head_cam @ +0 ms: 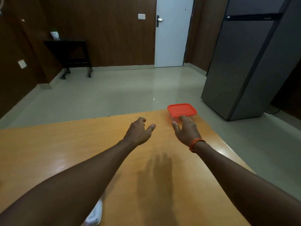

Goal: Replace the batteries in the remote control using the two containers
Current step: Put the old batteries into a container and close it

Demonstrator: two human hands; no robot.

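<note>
You are reaching both empty, open hands, left [138, 131] and right [185, 129], to the container [181, 110]; it is sitting near the table [65, 144] edge, so a push could drop it.

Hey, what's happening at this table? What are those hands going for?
A person is reaching both arms across a wooden table. The right hand has its fingertips at the near side of a container with a red lid at the table's far edge, lid still on. The left hand hovers open beside it, holding nothing. A white object, perhaps the remote, lies partly hidden under the left forearm.
</note>
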